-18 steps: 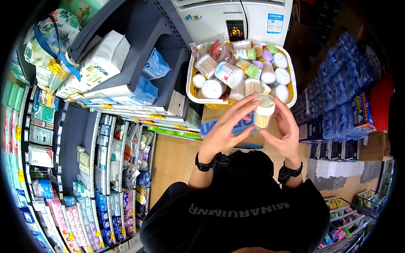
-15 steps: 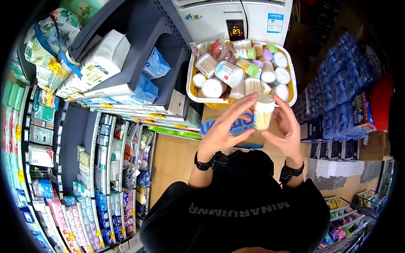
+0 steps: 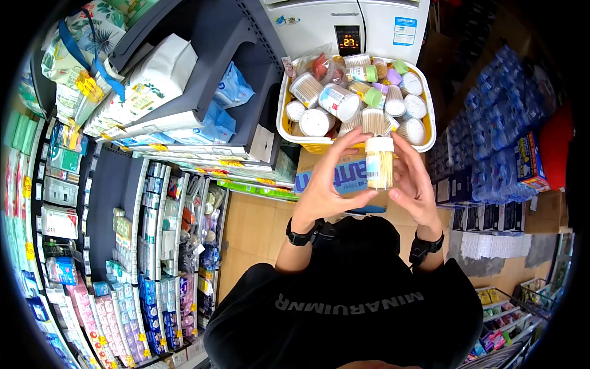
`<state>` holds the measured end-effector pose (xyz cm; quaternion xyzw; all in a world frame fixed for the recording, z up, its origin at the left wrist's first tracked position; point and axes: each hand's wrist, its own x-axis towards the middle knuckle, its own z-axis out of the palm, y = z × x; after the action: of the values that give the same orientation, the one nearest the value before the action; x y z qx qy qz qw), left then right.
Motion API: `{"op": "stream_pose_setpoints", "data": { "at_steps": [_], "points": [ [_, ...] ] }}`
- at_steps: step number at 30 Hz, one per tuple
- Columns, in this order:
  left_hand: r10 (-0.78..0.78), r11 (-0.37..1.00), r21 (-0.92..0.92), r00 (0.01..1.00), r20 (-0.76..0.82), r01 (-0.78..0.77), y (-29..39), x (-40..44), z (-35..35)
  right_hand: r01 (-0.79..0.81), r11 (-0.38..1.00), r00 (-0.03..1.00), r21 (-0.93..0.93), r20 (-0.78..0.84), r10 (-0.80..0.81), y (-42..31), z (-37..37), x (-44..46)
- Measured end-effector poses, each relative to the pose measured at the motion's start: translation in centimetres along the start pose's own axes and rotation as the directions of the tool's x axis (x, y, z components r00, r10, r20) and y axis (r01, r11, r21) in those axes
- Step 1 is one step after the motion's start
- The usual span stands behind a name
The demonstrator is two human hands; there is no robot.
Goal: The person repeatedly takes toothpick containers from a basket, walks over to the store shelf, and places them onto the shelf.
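A small clear jar of toothpicks (image 3: 381, 165) with a white lid is held upright between my two hands, in front of the basket. My left hand (image 3: 326, 183) grips its left side, thumb near the base and fingers by the lid. On the other side my right hand (image 3: 418, 187) holds it the same way, fingers curved round. Part of a label with a barcode shows on the jar. Just beyond, a white and yellow basket (image 3: 284, 125) is heaped with similar tubs of sticks and cotton swabs (image 3: 340, 103), some with green or purple lids.
Behind the basket stands a white appliance (image 3: 313, 23) with a lit display. Dark shelving (image 3: 243, 58) with packaged goods runs along the left. Stacked bottle packs (image 3: 491, 135) are at the right. A printed cardboard box (image 3: 310, 165) sits below the basket.
The jar has turned in my hands, so a barcode on its label now faces me, and it has tilted more upright. The view has shifted slightly.
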<state>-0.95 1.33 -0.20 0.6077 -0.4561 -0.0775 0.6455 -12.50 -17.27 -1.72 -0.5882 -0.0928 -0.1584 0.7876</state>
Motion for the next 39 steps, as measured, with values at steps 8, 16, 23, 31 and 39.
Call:
{"op": "stream_pose_setpoints", "data": {
  "at_steps": [8,16,23,31,39],
  "points": [
    [0.064,0.981,0.179,0.995,0.077,-0.077,1.9,-0.5,-0.6,0.018,0.998,0.999,0.060,0.035,-0.020,1.0,0.3,-0.3],
    [-0.001,0.999,-0.049,0.999,0.051,0.004,-0.6,-1.5,-0.4,0.020,0.974,1.000,0.224,0.016,-0.025,2.2,0.7,-0.6],
    [0.041,0.999,-0.004,0.998,0.046,-0.041,0.2,-1.3,-1.3,0.118,0.993,0.990,-0.016,0.081,-0.116,2.1,0.6,0.2],
    [0.106,0.979,0.169,0.992,0.072,-0.117,1.6,-1.2,-1.5,0.168,0.968,0.985,-0.188,0.079,-0.156,1.5,1.0,0.0],
    [0.020,0.999,0.027,0.999,0.045,-0.021,0.8,-1.7,-1.7,0.073,0.996,0.997,-0.059,0.004,-0.073,2.2,1.5,-0.2]
  ]
}}
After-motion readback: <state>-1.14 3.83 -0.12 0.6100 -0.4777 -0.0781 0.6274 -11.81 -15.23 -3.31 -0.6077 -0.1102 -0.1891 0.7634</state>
